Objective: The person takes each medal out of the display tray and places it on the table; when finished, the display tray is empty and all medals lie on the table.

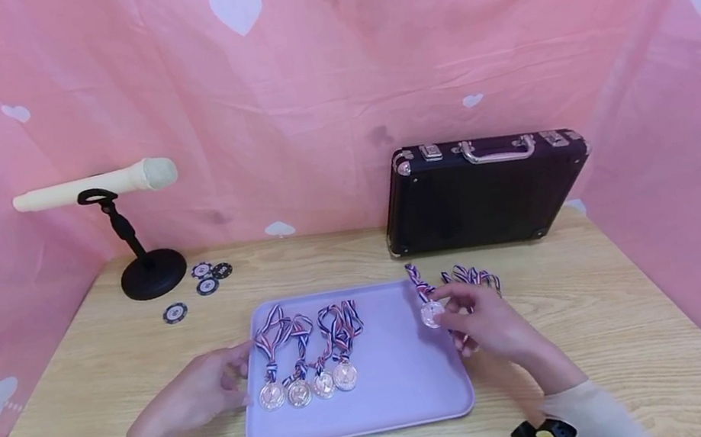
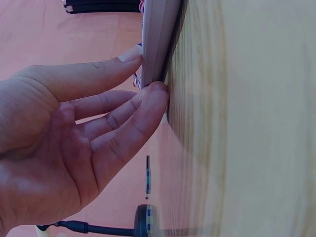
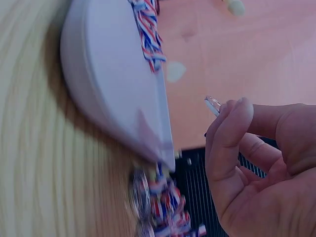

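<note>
A lilac tray [image 1: 394, 397] lies on the table. My left hand [image 1: 211, 385] holds its left edge, and in the left wrist view the thumb [image 2: 129, 55] is at the rim with the fingers lower down at the tray's side. Several medals [image 1: 345, 376] with red, white and blue ribbons lie side by side on the tray's left half. Over the tray's right edge, my right hand [image 1: 482, 320] pinches another medal [image 1: 432, 314] between thumb and fingertips, its ribbon trailing toward the back. More ribboned medals [image 3: 168, 207] lie on the table just right of the tray, partly behind the right hand.
A black briefcase [image 1: 486, 196] with a metal handle stands upright at the back right. On the back left, a white microphone [image 1: 101, 186] rests on a black stand [image 1: 153, 273], with several poker chips [image 1: 207, 286] beside it. Pink cloth [image 1: 329, 175] hangs behind the table.
</note>
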Motion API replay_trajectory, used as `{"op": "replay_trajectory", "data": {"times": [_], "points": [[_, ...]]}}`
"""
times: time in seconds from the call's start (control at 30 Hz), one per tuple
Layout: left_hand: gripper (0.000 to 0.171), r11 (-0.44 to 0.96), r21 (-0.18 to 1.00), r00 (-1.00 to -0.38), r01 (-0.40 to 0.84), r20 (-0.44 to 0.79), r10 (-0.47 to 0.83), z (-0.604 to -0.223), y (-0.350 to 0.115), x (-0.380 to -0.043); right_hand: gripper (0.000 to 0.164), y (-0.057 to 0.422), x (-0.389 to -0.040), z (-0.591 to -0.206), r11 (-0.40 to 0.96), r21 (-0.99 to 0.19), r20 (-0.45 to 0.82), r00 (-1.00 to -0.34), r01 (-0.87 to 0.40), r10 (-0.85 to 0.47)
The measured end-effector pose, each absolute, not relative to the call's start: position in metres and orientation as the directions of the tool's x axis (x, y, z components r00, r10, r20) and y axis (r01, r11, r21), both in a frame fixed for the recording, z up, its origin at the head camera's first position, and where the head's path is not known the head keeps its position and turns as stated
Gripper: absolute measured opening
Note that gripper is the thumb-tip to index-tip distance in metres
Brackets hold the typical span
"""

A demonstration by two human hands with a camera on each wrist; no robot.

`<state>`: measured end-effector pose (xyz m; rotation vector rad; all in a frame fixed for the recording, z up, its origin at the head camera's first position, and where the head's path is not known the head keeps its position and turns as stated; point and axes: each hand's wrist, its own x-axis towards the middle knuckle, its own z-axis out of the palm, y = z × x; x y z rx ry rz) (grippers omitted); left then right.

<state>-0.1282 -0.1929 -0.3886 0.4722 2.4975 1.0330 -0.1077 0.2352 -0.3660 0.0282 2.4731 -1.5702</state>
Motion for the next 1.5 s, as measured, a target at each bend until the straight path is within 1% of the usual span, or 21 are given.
{"op": "replay_trajectory", "data": {"times": [0.2,0.4,0.57,0.8,0.9,0.97,1.2,1.33,1.5], "points": [[0.082,0.671,0.720,-0.859,0.176,-0.220,0.462,-0.389,-0.192,-0.128,0.043,0.265,-0.103,-0.366,0.434,-0.889,-0.185,-0.981,0.145,-0.051],[0.080,0.693,0.705,-0.868,0.149,-0.243,0.434,-0.387,-0.190,-0.127,0.046,0.296,-0.099,-0.366,0.469,-0.871,-0.168,-0.986,0.148,-0.002],[0.079,0.692,0.708,-0.869,0.138,-0.248,0.427,-0.387,-0.190,-0.127,0.049,0.321,-0.094,-0.364,0.481,-0.859,-0.172,-0.984,0.176,0.053],[0.080,0.690,0.711,-0.867,0.139,-0.250,0.431,-0.388,-0.190,-0.127,0.051,0.350,-0.087,-0.367,0.485,-0.852,-0.192,-0.979,0.198,0.064],[0.079,0.693,0.710,-0.870,0.126,-0.256,0.421,-0.388,-0.190,-0.127,0.052,0.358,-0.085,-0.368,0.485,-0.848,-0.207,-0.976,0.214,0.068],[0.079,0.694,0.707,-0.867,0.139,-0.251,0.430,-0.388,-0.190,-0.127,0.053,0.361,-0.083,-0.370,0.486,-0.843,-0.222,-0.972,0.228,0.072],[0.079,0.691,0.713,-0.871,0.116,-0.261,0.416,-0.388,-0.190,-0.127,0.053,0.367,-0.078,-0.379,0.519,-0.801,-0.292,-0.952,0.298,0.096],[0.079,0.685,0.718,-0.870,0.123,-0.254,0.423,-0.389,-0.190,-0.127,0.052,0.369,-0.076,-0.384,0.547,-0.781,-0.301,-0.949,0.302,0.095],[0.079,0.697,0.708,-0.873,0.116,-0.262,0.412,-0.389,-0.190,-0.127,0.052,0.371,-0.074,-0.388,0.559,-0.776,-0.311,-0.949,0.291,0.062]]}}
